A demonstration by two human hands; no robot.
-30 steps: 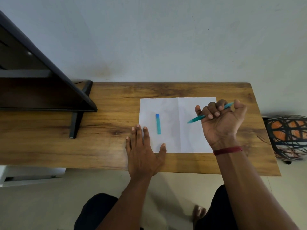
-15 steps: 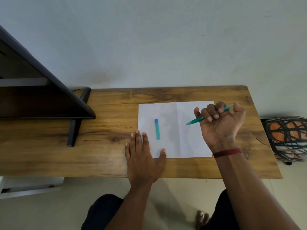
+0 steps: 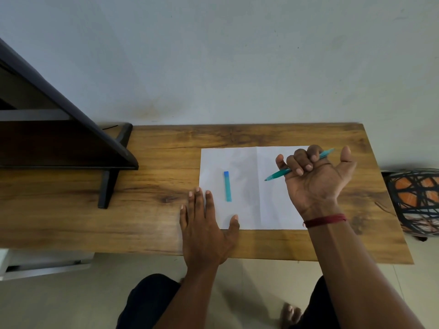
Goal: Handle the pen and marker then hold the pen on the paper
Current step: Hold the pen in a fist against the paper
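The right hand (image 3: 316, 179) has its fingers curled round the teal pen (image 3: 278, 175), whose tip points left over the right half of the white paper (image 3: 242, 162). The left hand (image 3: 204, 229) lies flat with straight fingers on the desk (image 3: 154, 162) and the paper's near left corner. The blue marker (image 3: 227, 186) lies on the paper's left half.

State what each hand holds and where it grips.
The right hand grips the teal pen around the middle of its barrel. The left hand holds nothing, lying flat partly on the paper.
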